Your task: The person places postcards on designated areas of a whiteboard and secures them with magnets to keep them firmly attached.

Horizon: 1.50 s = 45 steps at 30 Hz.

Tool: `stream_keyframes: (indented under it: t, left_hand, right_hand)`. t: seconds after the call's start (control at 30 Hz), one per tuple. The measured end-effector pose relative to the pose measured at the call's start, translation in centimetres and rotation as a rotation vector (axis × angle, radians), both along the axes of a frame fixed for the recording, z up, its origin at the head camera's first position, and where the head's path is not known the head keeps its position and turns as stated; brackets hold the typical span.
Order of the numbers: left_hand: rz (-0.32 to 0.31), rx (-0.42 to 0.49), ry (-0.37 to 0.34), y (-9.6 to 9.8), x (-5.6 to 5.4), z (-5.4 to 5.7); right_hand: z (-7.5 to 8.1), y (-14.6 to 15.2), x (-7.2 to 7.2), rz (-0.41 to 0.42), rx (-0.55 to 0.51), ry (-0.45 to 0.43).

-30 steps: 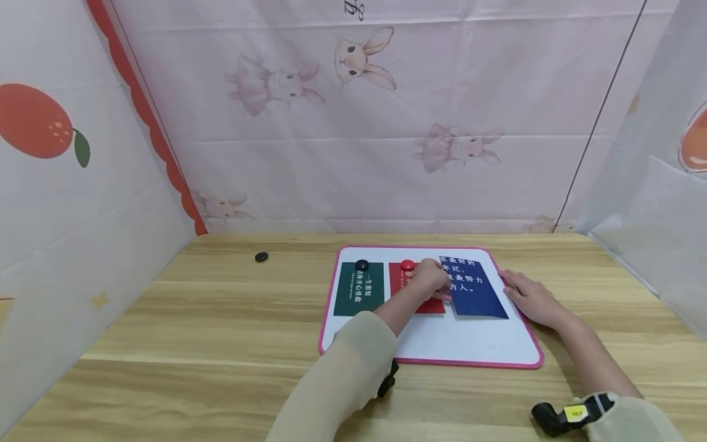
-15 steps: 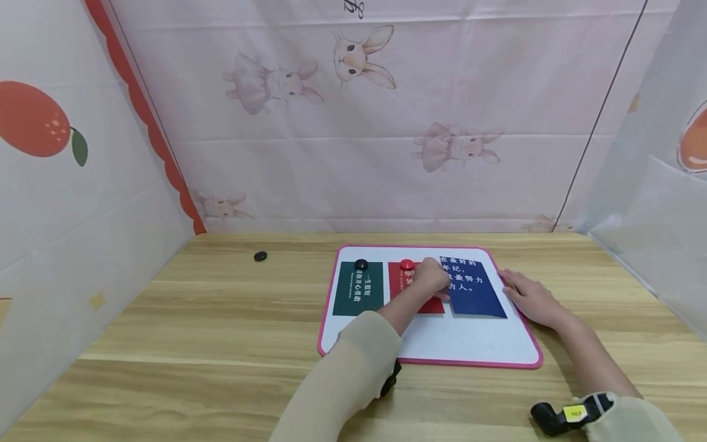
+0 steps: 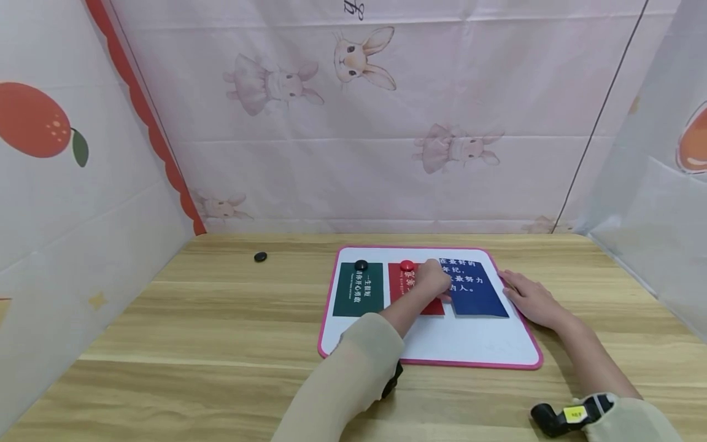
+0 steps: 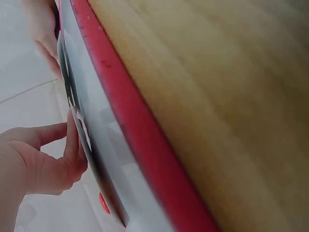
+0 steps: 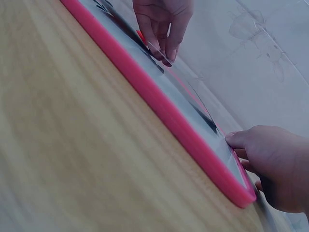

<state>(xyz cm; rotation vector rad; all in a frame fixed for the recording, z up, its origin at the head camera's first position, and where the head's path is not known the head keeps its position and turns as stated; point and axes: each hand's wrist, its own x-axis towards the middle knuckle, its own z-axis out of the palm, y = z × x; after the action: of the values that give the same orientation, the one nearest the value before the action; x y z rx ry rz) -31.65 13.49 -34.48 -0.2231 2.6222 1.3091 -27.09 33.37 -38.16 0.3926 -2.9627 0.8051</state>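
Observation:
A small whiteboard (image 3: 469, 344) with a pink frame lies on the wooden table. My left hand (image 3: 434, 279) reaches over the red card (image 3: 432, 309) and pinches the left edge of the blue card (image 3: 479, 298), which is printed with white characters. That pinched edge is raised off the board in the right wrist view, between the fingertips (image 5: 170, 57). At the board's right edge, my right hand (image 3: 533, 299) grips the frame, thumb on top. A round red magnet (image 3: 407, 265) sits on the red card's top, partly covered by the left hand's side of the card.
A green card (image 3: 359, 301) under a round black magnet (image 3: 361, 265) lies on the board's left part. Another black magnet (image 3: 261, 256) rests on the table (image 3: 221, 319) at the back left. Printed cloth walls (image 3: 353, 184) stand behind and at both sides.
Almost nothing moves. The left hand stays at the blue card's left edge with a very slight shift of wrist and sleeve to the right; the right hand keeps its place.

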Motion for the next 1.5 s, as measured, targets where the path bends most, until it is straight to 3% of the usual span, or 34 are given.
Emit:
stream_keyframes:
  t: [0.93,1.13,1.37,1.5]
  left_hand:
    - [-0.038,-0.090,0.065,0.1,0.3,-0.2]
    - [-0.069,-0.101,0.060,-0.1,0.7,0.0]
    - [-0.140,-0.175,0.084,0.3,1.1,-0.1]
    - [-0.141,-0.210,0.078,0.4,1.2,0.0]
  right_hand:
    - [0.1,-0.2,0.0,-0.002,0.004,0.014]
    - [0.0,-0.1,-0.1,-0.003,0.007,0.014]
    - [-0.1,0.0,-0.2,-0.008,0.012,0.005]
    - [-0.2,0.0,-0.2,-0.010,0.012,0.003]
